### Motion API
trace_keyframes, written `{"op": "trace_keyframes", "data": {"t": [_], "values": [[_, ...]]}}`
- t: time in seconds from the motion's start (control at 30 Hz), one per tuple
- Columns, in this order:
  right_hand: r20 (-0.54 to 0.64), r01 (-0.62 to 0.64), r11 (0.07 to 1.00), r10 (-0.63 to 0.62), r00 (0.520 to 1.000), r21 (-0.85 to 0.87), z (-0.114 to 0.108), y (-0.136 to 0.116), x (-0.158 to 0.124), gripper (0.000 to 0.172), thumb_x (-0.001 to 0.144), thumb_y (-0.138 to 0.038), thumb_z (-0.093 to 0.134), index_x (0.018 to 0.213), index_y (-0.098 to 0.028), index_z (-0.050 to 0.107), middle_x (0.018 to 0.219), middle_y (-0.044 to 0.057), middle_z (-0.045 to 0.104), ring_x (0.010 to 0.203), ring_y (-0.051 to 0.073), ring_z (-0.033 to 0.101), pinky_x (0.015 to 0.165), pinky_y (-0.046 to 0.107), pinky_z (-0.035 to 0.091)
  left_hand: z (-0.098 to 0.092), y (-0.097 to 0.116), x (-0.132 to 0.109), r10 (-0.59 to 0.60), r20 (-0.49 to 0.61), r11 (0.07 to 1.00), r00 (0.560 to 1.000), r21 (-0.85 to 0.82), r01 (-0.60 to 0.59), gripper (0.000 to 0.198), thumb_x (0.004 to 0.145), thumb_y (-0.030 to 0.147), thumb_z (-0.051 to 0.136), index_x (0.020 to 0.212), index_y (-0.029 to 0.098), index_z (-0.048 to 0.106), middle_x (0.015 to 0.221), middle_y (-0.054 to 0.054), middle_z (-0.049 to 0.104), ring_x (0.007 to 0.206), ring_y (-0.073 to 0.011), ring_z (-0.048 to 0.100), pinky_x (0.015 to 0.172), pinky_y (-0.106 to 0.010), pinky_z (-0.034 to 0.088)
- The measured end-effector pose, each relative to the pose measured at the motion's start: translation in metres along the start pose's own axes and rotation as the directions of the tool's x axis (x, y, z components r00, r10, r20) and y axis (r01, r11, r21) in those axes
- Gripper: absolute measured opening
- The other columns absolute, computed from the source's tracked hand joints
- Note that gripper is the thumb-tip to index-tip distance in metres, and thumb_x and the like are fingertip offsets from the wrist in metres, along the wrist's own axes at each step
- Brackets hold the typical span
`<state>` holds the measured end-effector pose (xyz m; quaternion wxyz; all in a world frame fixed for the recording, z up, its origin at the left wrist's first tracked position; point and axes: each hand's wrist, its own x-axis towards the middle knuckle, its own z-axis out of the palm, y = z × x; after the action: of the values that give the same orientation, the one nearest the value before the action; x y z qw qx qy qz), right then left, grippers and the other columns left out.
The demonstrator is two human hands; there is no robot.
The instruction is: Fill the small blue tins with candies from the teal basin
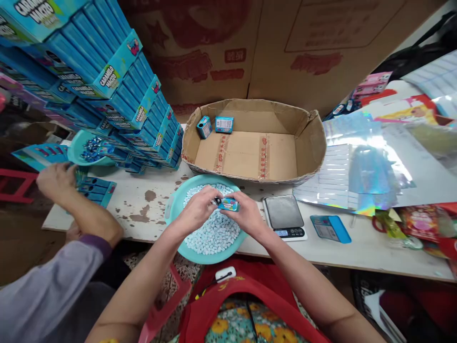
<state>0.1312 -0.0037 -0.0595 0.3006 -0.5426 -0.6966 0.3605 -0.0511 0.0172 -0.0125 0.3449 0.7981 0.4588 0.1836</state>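
Over a turquoise basin (174, 197) of small pale candies (214, 233), both my hands meet at a small blue candy box (230, 205) printed "Caramelo Macizo". My right hand (248, 212) grips the box by its right end, thumb below and fingers above. Fingers of my left hand (198, 209) are pinched together at the box's left end, beside a small dark, shiny round piece (217, 201). Whether that piece is part of the box or held separately, I cannot tell.
Behind the basin stands a cut-down cardboard box (250, 176) with two blue boxes (224, 125) inside. A digital scale (284, 212) and a blue pack (330, 228) lie right. Stacked display boxes (143, 114) rise left. A co-worker's hand (57, 181) is near another turquoise bowl (75, 150).
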Motion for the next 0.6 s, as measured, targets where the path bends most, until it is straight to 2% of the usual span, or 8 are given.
{"op": "trace_keyframes", "data": {"t": [0.2,0.27,0.33,0.4,0.5,0.53,0.57,0.6], "values": [[0.022,0.013,0.998,-0.014,1.000,0.056,0.010,-0.004,0.013,0.032,0.069,-0.029,0.075,0.097,-0.022,0.063,0.093,0.003,0.064,0.089,0.021,0.059,0.077,0.031,0.044,-0.013,-0.011,-0.012,-0.121,-0.095,0.967,0.988,-0.234,0.096,0.015,0.082,0.015,0.053,0.095,0.018,0.060,0.097,-0.005,0.060,0.095,-0.0178,0.057,0.084,-0.032,0.047],[0.023,0.008,0.998,-0.009,1.000,0.062,0.012,-0.006,0.017,0.033,0.068,-0.028,0.076,0.097,-0.021,0.063,0.093,0.003,0.065,0.089,0.021,0.060,0.078,0.032,0.044,-0.017,-0.017,-0.017,-0.157,-0.133,0.950,0.979,-0.292,0.113,0.019,0.083,0.017,0.052,0.101,0.019,0.060,0.107,-0.007,0.060,0.103,-0.0192,0.056,0.087,-0.033,0.048],[0.028,0.000,0.998,-0.002,1.000,0.068,0.011,-0.012,0.022,0.034,0.068,-0.030,0.077,0.098,-0.020,0.063,0.094,0.004,0.065,0.089,0.022,0.060,0.078,0.033,0.045,-0.018,-0.021,-0.018,-0.140,-0.131,0.957,0.982,-0.271,0.100,0.036,0.083,0.019,0.053,0.119,0.021,0.054,0.126,-0.009,0.053,0.119,-0.0222,0.049,0.094,-0.036,0.045],[0.060,0.021,0.995,-0.027,0.998,0.098,0.009,-0.022,0.028,0.035,0.069,-0.034,0.076,0.099,-0.021,0.063,0.093,0.004,0.065,0.089,0.021,0.060,0.079,0.033,0.045,-0.018,-0.022,-0.016,-0.096,-0.093,0.974,0.991,-0.212,0.074,0.050,0.081,0.022,0.056,0.130,0.024,0.047,0.136,-0.009,0.047,0.126,-0.0237,0.043,0.100,-0.039,0.041],[0.154,0.123,0.971,-0.156,0.976,0.204,-0.001,-0.034,0.051,0.044,0.069,-0.042,0.076,0.106,-0.023,0.061,0.101,0.004,0.064,0.094,0.020,0.060,0.081,0.032,0.047,-0.022,-0.020,-0.016,-0.143,-0.110,0.976,0.984,-0.180,0.122,0.044,0.080,0.029,0.059,0.123,0.025,0.052,0.125,-0.007,0.056,0.115,-0.0234,0.052,0.097,-0.038,0.043],[0.164,0.159,0.961,-0.198,0.966,0.226,-0.006,-0.034,0.064,0.049,0.069,-0.045,0.076,0.110,-0.024,0.059,0.106,0.004,0.062,0.096,0.020,0.059,0.081,0.032,0.048,-0.027,-0.022,-0.020,-0.218,-0.158,0.965,0.963,-0.184,0.188,0.040,0.079,0.033,0.060,0.118,0.025,0.054,0.119,-0.006,0.060,0.108,-0.0228,0.056,0.093,-0.037,0.045],[0.147,0.193,0.955,-0.228,0.962,0.224,-0.012,-0.030,0.082,0.052,0.069,-0.046,0.075,0.113,-0.024,0.057,0.110,0.005,0.060,0.099,0.020,0.059,0.082,0.031,0.048,-0.034,-0.027,-0.026,-0.316,-0.222,0.942,0.922,-0.193,0.276,0.040,0.078,0.037,0.062,0.115,0.024,0.055,0.113,-0.005,0.063,0.102,-0.0224,0.059,0.089,-0.035,0.048],[0.101,0.222,0.956,-0.244,0.965,0.191,-0.019,-0.023,0.104,0.054,0.071,-0.048,0.072,0.116,-0.024,0.055,0.114,0.006,0.059,0.102,0.020,0.057,0.083,0.032,0.049,-0.042,-0.036,-0.035,-0.422,-0.311,0.904,0.852,-0.208,0.373,0.041,0.076,0.040,0.063,0.113,0.024,0.055,0.107,-0.004,0.064,0.095,-0.0220,0.062,0.084,-0.034,0.049]]}}
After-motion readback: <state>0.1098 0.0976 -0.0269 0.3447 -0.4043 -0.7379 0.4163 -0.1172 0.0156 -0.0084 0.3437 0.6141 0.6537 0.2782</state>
